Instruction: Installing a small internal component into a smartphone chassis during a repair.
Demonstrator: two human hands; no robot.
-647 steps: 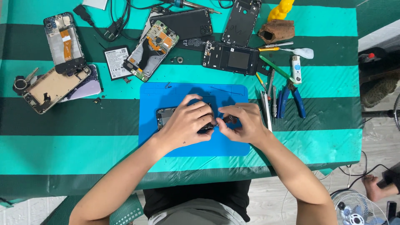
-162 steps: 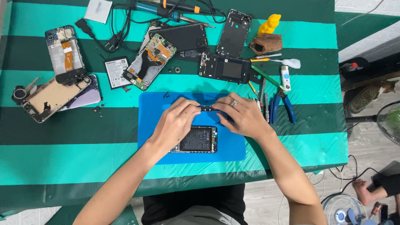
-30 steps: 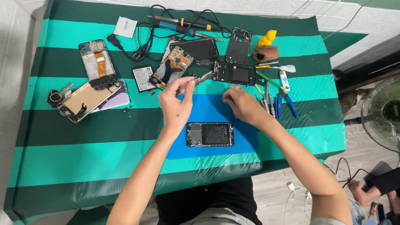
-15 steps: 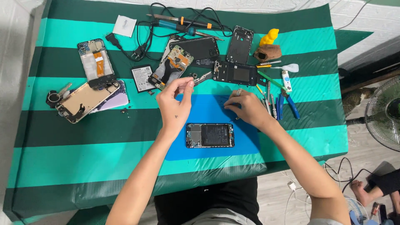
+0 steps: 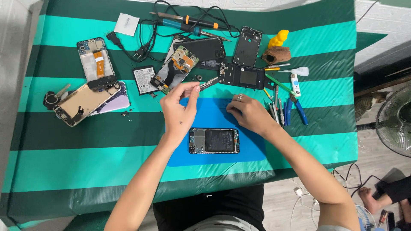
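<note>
Opened phone [image 5: 214,140]: on the work mat [image 5: 257,147], between the two forearms.
Left hand [image 5: 179,110]: on the mat's far left corner.
Right hand [image 5: 249,114]: right of it.
Pliers [image 5: 298,108]: right of the mat.
Soldering iron [image 5: 188,20]: table's far edge.
</note>
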